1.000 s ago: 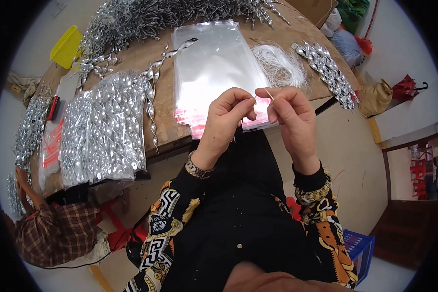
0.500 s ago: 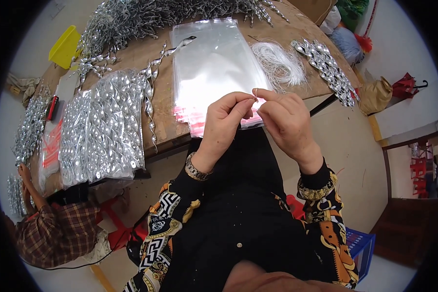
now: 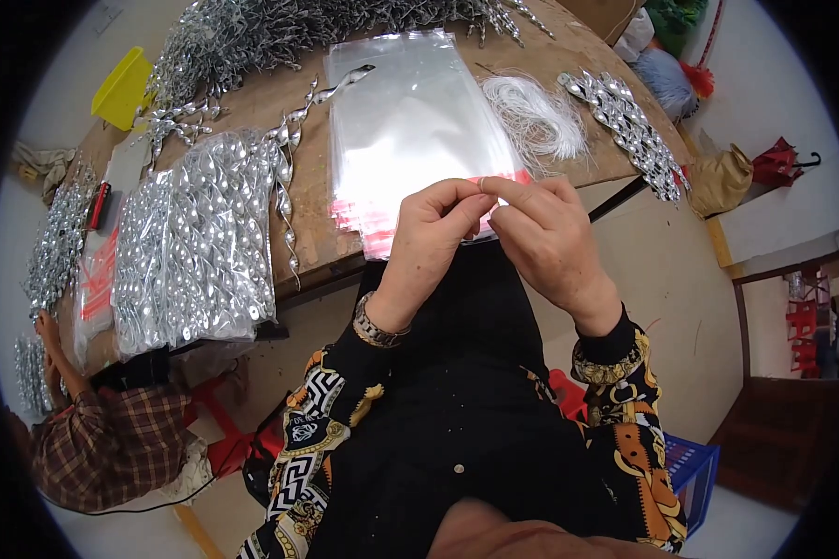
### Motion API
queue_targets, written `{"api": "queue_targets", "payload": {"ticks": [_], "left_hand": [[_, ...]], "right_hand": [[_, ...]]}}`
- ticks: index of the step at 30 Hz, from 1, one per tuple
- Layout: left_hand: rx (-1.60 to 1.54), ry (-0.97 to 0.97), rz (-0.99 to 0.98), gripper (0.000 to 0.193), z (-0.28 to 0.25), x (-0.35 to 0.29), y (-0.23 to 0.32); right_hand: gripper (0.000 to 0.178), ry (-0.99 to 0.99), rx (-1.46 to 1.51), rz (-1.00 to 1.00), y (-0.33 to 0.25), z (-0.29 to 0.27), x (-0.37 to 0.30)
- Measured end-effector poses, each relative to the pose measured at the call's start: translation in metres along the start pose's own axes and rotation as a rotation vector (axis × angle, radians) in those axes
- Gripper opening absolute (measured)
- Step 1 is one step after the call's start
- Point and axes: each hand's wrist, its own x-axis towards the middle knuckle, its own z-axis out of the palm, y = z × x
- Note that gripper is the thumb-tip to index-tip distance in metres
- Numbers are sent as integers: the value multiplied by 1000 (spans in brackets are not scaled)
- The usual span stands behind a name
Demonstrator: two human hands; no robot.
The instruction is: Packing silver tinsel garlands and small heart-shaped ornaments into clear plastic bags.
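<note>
Over the near edge of the stack of clear plastic bags (image 3: 410, 121), which has red-printed ends, my two hands meet fingertip to fingertip. My left hand (image 3: 427, 238) is pinched closed, thumb against forefinger. Closed in the same way, my right hand (image 3: 552, 244) touches it with its thumb and forefinger. Whatever lies between the fingertips is too small to make out. Beyond my right hand is a loose bundle of white string (image 3: 536, 116). Left of the bags lie silver twisted strips (image 3: 287, 168) and clear packs (image 3: 205, 238) filled with similar strips.
A large heap of silver strips (image 3: 280, 42) covers the table's far side. More strips (image 3: 625, 135) lie at the right edge. A yellow basket (image 3: 121, 88) stands far left. Another person in a plaid shirt (image 3: 121, 447) works at lower left. A blue crate (image 3: 690, 475) is at lower right.
My right hand has shifted slightly left, and its raised forefinger has come down to meet my left fingertips. My left hand stays almost in place.
</note>
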Motion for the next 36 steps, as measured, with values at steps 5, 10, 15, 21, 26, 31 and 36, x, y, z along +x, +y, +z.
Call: {"api": "queue_targets", "payload": {"ticks": [5,10,15,21,26,31,36], "left_hand": [[-12,-16,3,15,-1,1,-3],[-24,-39,-9,15,-4,1,-3],[-62,-51,-42,15,-7,0,-1],[-33,-37,-26,15,-7,-1,-3],[-17,-49,-10,15,-5,-1,-3],[-9,-79,-13,15,-5,-1,-4],[14,-129,-3,14,-6,-1,-4]], "right_hand": [[13,17,33,5,1,4,-1],[14,29,66,21,0,7,-4],[11,106,204,171,0,10,-8],[4,126,532,490,-5,11,-10],[3,137,633,573,-2,13,-13],[3,127,666,590,0,13,-14],[2,110,699,595,2,12,-14]]}}
